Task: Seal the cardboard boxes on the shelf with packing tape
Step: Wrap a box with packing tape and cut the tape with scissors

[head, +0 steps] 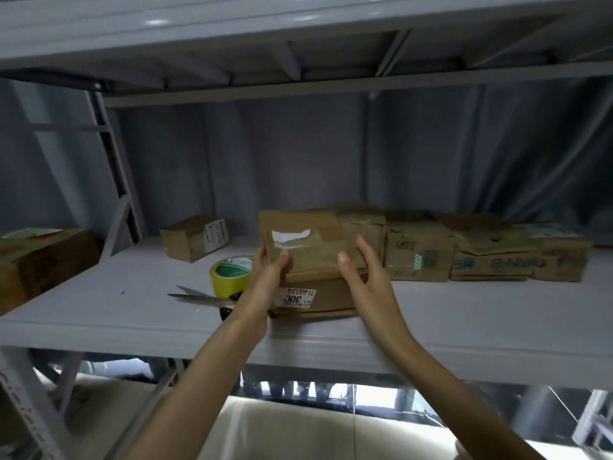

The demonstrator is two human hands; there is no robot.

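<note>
A small brown cardboard box [303,240] with glossy clear tape across its top is held tilted above a flatter box [326,298] that bears a white "300" label. My left hand [267,272] grips the small box's left edge, thumb on top. My right hand [363,265] holds its right side, fingers behind and thumb in front. A yellow roll of packing tape [229,273] stands on the shelf just left of my left hand. Scissors [202,298] lie in front of the roll, partly hidden by my left wrist.
The grey metal shelf [132,313] carries a small box [195,237] at the back left, a larger box [43,260] at the far left, and a row of several worn boxes [464,250] to the right. Another shelf hangs close overhead.
</note>
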